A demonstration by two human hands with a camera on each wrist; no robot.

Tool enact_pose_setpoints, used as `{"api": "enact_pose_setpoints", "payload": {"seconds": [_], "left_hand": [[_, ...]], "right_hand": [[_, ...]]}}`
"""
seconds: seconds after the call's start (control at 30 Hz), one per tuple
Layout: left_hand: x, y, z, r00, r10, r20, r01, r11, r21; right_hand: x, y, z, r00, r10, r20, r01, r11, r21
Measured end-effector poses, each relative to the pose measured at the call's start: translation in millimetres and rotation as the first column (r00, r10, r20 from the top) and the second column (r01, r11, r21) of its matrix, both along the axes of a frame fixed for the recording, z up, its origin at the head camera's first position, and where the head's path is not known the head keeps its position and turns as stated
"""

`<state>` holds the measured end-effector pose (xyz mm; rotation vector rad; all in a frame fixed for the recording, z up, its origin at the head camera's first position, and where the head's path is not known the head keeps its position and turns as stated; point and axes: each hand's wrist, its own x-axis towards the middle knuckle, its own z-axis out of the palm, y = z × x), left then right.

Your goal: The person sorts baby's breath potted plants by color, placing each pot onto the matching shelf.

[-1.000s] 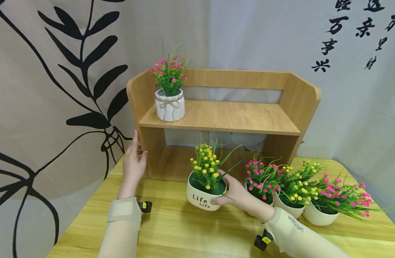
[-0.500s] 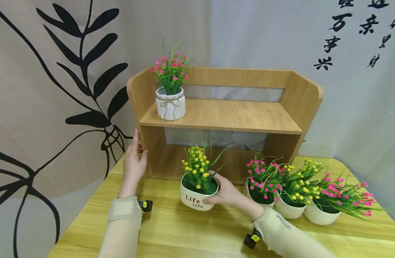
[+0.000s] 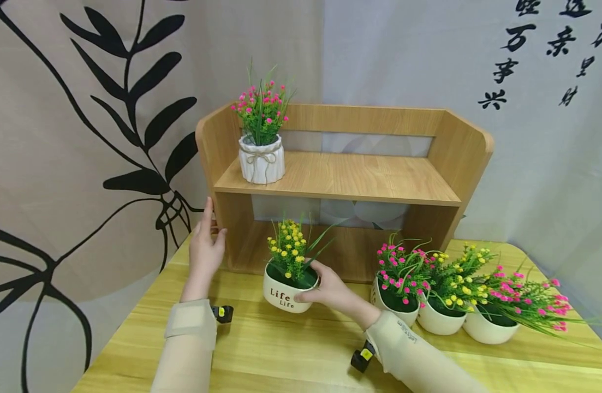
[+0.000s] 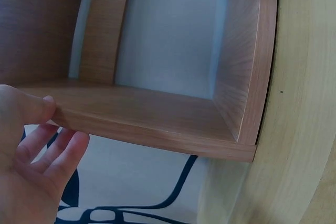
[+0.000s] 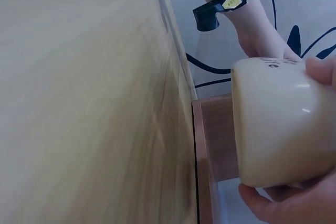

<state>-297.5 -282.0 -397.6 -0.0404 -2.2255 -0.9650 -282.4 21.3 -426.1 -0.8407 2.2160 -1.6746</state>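
Wooden table (image 3: 271, 355), right hand (image 3: 330, 290) gripping yellow-flowered pot (image 3: 280, 295) — left hand (image 3: 205, 252) pinching the shelf (image 3: 359, 173) by its side.

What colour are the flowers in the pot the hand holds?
Yellow flowers; the head view shows them best.

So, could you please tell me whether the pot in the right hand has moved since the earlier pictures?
Yes, the pot has moved leftward relative to the wooden shelf in the head view.
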Motion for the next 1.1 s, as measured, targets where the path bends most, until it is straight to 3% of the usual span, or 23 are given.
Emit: {"api": "enact_pose_setpoints", "payload": {"seconds": [0.63,1.1], "left_hand": [[0.5,0.9,0.2,1.000,0.004,-0.020,-0.004,1.000,-0.010],[1.5,1.3,0.0,1.000,0.010,-0.008,-0.010,1.000,-0.014]], "right_hand": [[-39.3,-36.6,-16.5,0.994,-0.089,-0.065,0.095,0.991,0.098],[-65.1,-48.7,-23.2,0.994,-0.103,0.020,0.103,0.995,-0.002]]}}
